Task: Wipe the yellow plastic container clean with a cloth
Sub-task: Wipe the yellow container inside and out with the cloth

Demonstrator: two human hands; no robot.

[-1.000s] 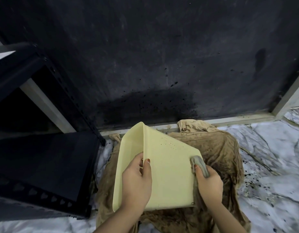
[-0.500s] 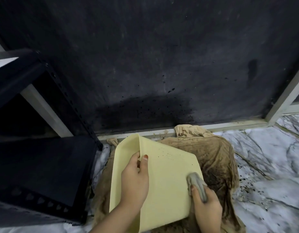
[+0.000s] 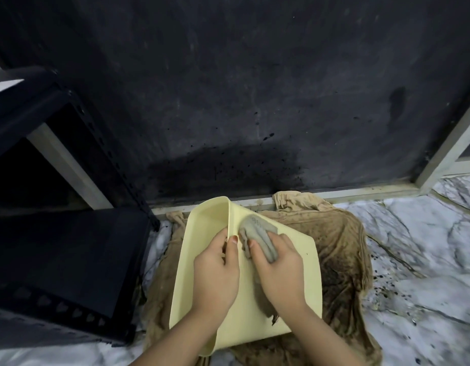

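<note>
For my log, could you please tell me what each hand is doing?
Left hand: grips the yellow container by its edge.
Right hand: holds the grey cloth.

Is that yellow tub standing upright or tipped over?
Tipped on its side: the yellow container shows its outer wall upward, its opening facing left, where the left hand grips the rim.

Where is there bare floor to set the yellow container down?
Bare marble floor lies right of the brown cloth, below the white frame, though speckled with dark spots. The left is crowded by the black shelf.
</note>
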